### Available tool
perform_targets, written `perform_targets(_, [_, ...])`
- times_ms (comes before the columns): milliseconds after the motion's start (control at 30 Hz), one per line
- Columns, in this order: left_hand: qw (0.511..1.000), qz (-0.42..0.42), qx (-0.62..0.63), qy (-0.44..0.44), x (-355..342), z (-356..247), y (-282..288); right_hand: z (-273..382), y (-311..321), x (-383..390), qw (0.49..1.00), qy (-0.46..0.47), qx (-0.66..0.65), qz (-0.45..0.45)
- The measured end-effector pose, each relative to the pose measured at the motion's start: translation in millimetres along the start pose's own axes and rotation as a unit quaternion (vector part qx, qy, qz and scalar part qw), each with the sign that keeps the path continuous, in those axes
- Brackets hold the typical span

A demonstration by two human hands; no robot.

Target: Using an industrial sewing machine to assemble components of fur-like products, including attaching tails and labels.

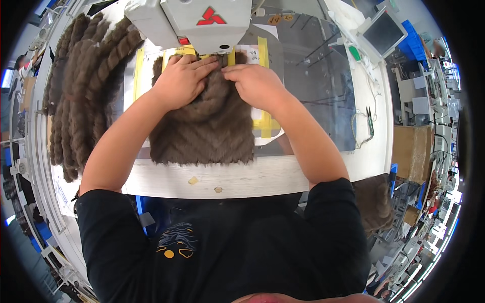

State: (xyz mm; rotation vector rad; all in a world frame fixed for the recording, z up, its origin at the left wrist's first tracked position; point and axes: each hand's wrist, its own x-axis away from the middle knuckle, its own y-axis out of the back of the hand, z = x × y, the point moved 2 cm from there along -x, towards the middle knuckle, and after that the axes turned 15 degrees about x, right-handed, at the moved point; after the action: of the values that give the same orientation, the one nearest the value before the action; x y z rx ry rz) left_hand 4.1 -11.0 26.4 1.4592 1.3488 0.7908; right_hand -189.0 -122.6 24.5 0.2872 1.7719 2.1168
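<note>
A brown fur piece [202, 139] with a chevron-like nap lies under the head of a white sewing machine [202, 22]. My left hand [184, 82] rests on its far part, fingers stretched flat toward the needle area, the thumb on the fur. From the other side, my right hand [256, 87] reaches in with the index finger extended and its tip on the fur just below the machine head. The right hand's other fingers are partly hidden under it. Around the fur shows a white template [268, 103] edged with yellow tape [266, 123].
Several long twisted strips of brown fur [76, 101] are heaped at the left. A grey machine plate [318, 96] stretches to the right. Beyond stand a screen [384, 31] and small snips [370, 121] with a cord. More brown fur [374, 204] hangs below the table's right edge.
</note>
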Motion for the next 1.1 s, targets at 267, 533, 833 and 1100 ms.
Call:
perform_targets(267, [0.999, 0.000, 0.054, -0.006, 2, -7, -2, 3, 3, 9, 1.000, 0.000, -0.014, -0.005])
perform_targets(533, [0.999, 0.003, 0.054, -0.003, -2, -10, -6, 1, 5, 15, 1.000, -0.014, 0.007, -0.010])
perform_targets(833, [0.999, -0.024, 0.022, -0.020, 15, -13, -1, 11, 3, 11, 0.999, -0.028, 0.016, -0.007])
perform_targets(1100, [0.993, -0.034, 0.100, 0.051, 74, -73, 21, 15, 2, 18, 0.999, -0.042, -0.011, -0.013])
